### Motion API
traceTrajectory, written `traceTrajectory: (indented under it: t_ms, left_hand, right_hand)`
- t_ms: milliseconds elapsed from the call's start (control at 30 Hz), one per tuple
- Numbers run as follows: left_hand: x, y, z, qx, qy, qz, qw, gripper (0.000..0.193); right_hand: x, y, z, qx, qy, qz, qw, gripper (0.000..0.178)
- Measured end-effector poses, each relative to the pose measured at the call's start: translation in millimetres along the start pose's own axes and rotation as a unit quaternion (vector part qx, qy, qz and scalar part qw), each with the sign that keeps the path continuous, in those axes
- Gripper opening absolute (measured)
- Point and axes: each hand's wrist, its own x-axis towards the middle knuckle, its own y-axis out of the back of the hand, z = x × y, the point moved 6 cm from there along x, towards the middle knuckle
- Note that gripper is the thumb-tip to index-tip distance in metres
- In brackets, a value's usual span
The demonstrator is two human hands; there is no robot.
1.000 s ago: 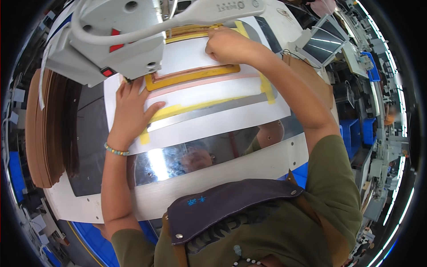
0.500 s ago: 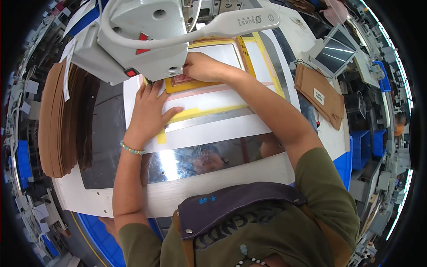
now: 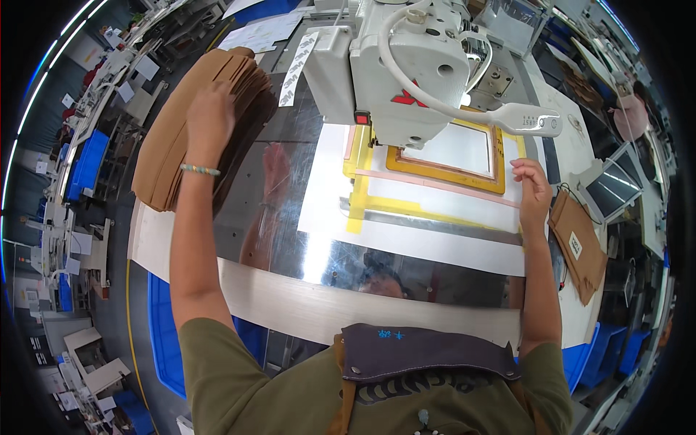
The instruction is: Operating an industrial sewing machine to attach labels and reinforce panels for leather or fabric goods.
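Note:
My left hand (image 3: pixel 210 119), a beaded bracelet at its wrist, is on the thick stack of brown pieces (image 3: pixel 170 145) at the left; motion blur hides how its fingers lie. My right hand (image 3: pixel 533 190) hovers by the right edge of a white sheet, fingers loosely curled together with nothing visible in them. Between the hands, a yellow-edged rectangular frame (image 3: pixel 444 179) lies on the white template sheet (image 3: pixel 413 243), which bears yellow and pink tape strips. Above its left part stands a white sewing machine head (image 3: pixel 406 80), which hides part of the frame.
A shiny dark metal plate (image 3: pixel 283 217) covers much of the white table (image 3: pixel 304 301). To the right are more brown pieces (image 3: pixel 576 243) with a white label and a tilted screen (image 3: pixel 612 188). Blue bins (image 3: pixel 165 341) stand below the table edge. A white cable loops at the machine.
Both hands have left the yellow-edged frame. My left hand moved left to the brown stack; the right drew back to the right. The view has shifted left, so the machine appears further right.

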Motion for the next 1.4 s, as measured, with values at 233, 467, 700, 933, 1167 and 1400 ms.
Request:
traceTrajectory:
  t_ms: [233,467,700,933,1167,1400]
  left_hand:
    - [6,-50,-119,0.255,-0.011,-0.065,0.965,0.016]
    - [34,11,-162,-0.065,0.261,-0.022,0.963,0.026]
    - [-7,32,30,-0.089,-0.113,-0.020,0.989,0.025]
    - [-138,5,138,-0.167,-0.240,-0.155,0.944,0.051]
    - [-160,36,119,-0.162,-0.139,-0.142,0.967,0.046]
    - [-225,60,31,-0.084,-0.068,-0.113,0.988,0.017]
  right_hand:
    - [4,-20,-11,-0.069,0.016,-0.007,0.997,0.021]
    - [0,-32,-35,-0.144,0.096,-0.035,0.984,0.017]
    - [-7,-33,-50,-0.179,0.151,-0.039,0.971,0.019]
    - [-19,-136,-132,-0.250,0.295,-0.261,0.885,0.034]
    - [-22,-242,-113,-0.305,0.325,-0.266,0.855,0.034]
    - [-14,-261,-108,-0.304,0.408,-0.205,0.837,0.004]
